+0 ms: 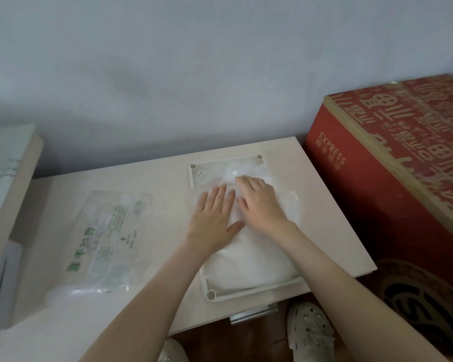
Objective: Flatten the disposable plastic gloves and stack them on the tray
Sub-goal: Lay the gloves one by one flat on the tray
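Note:
A white tray [249,292] with round corner posts lies on the pale table [154,176]. A stack of clear plastic gloves [249,259] fills the tray and spills a little over its right side. My left hand [213,215] lies flat, palm down, on the top glove with fingers spread. My right hand [259,202] presses flat on the same glove just to the right, its fingers pointing toward the far left. Neither hand grips anything.
A clear glove package with green print [110,239] lies on the table to the left. A large red cardboard box [392,173] stands at the right. A pale board [8,194] leans at the left. My shoes [309,333] show below the table edge.

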